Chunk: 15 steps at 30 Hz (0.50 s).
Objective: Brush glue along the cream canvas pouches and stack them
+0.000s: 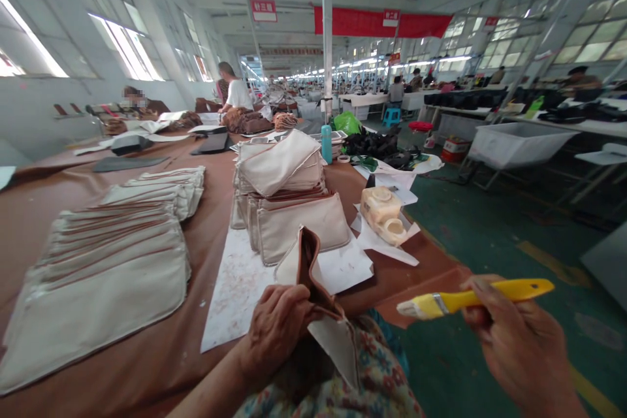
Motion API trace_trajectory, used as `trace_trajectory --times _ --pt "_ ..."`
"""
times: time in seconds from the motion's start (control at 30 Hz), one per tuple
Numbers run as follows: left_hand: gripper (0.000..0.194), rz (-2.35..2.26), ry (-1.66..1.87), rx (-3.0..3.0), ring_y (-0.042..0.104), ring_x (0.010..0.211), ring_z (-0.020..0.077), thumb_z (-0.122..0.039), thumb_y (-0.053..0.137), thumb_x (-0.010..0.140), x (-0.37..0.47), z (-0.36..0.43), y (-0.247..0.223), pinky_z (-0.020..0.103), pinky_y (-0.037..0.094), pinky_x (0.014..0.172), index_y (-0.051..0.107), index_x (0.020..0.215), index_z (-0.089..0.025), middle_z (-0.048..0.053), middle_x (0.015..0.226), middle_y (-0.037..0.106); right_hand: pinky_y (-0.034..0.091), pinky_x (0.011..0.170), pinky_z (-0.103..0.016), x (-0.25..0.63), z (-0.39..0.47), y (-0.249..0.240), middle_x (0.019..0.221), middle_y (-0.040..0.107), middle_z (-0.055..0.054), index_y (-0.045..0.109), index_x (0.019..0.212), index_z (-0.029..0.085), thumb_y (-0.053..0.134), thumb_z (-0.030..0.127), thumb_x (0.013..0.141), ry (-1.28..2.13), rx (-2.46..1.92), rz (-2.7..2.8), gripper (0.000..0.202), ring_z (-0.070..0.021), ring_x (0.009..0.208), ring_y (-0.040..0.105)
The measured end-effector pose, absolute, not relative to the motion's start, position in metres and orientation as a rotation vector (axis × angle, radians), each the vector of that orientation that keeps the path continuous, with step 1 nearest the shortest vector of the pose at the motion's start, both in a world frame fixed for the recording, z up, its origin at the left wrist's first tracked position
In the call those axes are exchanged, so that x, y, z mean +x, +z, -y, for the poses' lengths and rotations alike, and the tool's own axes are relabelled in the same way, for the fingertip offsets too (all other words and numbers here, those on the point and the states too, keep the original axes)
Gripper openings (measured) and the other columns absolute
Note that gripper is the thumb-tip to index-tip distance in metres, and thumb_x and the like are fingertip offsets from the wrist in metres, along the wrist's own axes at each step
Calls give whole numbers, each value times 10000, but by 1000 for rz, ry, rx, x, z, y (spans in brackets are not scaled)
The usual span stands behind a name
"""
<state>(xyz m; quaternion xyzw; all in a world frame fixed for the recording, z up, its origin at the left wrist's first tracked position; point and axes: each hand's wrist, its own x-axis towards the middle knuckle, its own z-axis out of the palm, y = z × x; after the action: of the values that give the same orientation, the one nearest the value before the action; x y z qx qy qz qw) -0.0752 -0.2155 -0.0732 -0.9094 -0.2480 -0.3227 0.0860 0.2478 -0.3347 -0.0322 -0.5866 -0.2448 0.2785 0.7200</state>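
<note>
Head camera looks down at both hands low in the frame. Left hand [277, 330] sits bottom centre, knuckles up, fingers curled tight around a beige pouch [313, 287] with brown lining, held just over the table [147, 353] edge. Right hand [514, 339], lower right and out over the green floor, has its fingers wrapped round a yellow-handled brush [470, 299], bristles pointing left toward the pouch but not touching it.

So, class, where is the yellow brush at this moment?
In the head view, the yellow brush is at the lower right, held in the right hand off the table edge, bristles pointing left toward the folded pouch in the left hand.
</note>
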Motion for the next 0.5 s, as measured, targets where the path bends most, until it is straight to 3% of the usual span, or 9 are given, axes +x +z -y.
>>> trace_trajectory --times 0.33,0.5 --pt "142 822 -953 -2860 616 726 109 -260 470 1020 -91 227 -82 221 458 668 492 896 -195 47 955 659 397 448 -142 236 338 -25 610 463 14 630 724 172 874 501 675 673 -1259 420 412 -122 564 406" --pt "170 1008 -809 -3036 628 740 131 -289 406 1028 -105 225 -77 229 450 663 480 900 -204 29 903 653 418 470 -132 238 342 -23 623 503 -4 679 785 147 901 519 604 663 -1256 384 470 -122 588 432"
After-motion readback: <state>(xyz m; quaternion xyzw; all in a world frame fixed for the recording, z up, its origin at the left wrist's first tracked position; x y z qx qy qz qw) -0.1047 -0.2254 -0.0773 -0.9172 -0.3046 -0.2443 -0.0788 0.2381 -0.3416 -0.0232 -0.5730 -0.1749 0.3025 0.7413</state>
